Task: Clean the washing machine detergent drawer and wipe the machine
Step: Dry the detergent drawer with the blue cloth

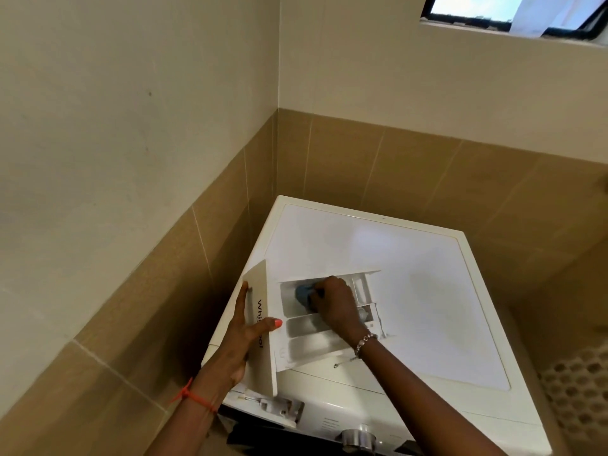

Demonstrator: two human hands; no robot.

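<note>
The white detergent drawer lies on top of the white washing machine, pulled fully out of its slot. My left hand grips the drawer's front panel, thumb across the lettering. My right hand holds a small blue cloth and presses it into the far compartment of the drawer. Most of the cloth is hidden under my fingers.
The machine stands in a corner between tan tiled walls. A silver control knob sits on the front panel. A perforated basket is at the right. A window is high above.
</note>
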